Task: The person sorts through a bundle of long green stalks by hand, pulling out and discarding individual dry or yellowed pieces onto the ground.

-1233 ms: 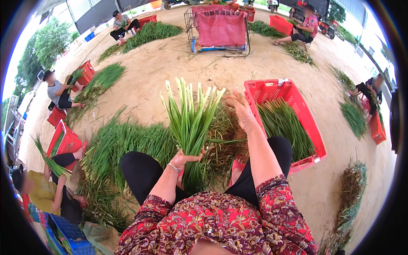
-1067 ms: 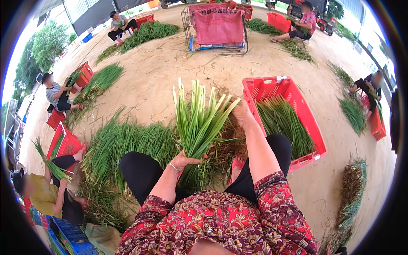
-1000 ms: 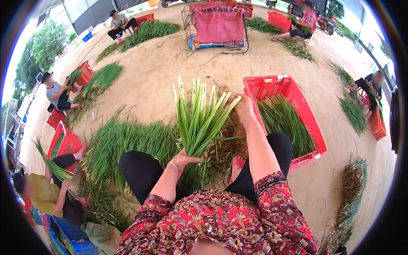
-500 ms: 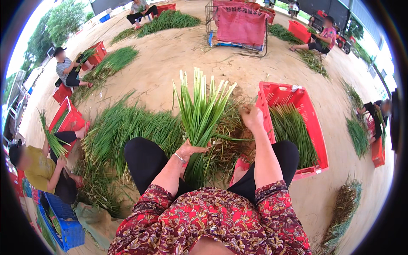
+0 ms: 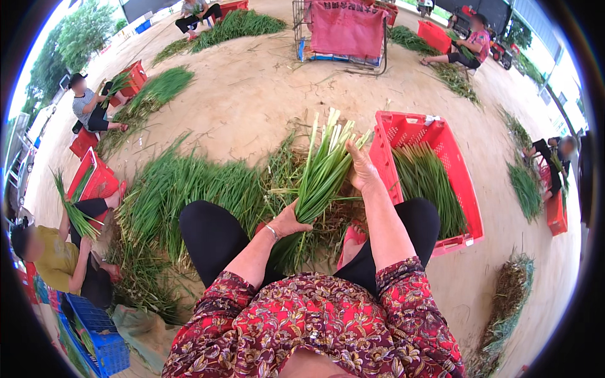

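Observation:
A bunch of green chives (image 5: 320,173) leans to the right between my knees, its pale ends upward and its leaf tips hanging down. Around its middle, my left hand (image 5: 288,220) is closed, with the thumb across the front. My right hand (image 5: 363,170) is at the right side of the pale ends, its fingers stretched upward and the palm turned to the bunch. A red crate (image 5: 383,148) stands just right of that hand, with more chives (image 5: 428,192) laid lengthwise inside. Left of my knees spreads a large pile of loose chives (image 5: 195,189).
Dry trimmings (image 5: 277,167) lie behind the bunch. A co-worker (image 5: 53,258) holds chives at the left, near a blue crate (image 5: 104,349). A wire cart with a pink cloth (image 5: 346,31) stands far ahead. Other people sit by red crates and chive piles around the floor.
The bunch has tipped to the right in my left hand. My right hand has moved from beside the crate to the pale ends, its fingers now stretched out.

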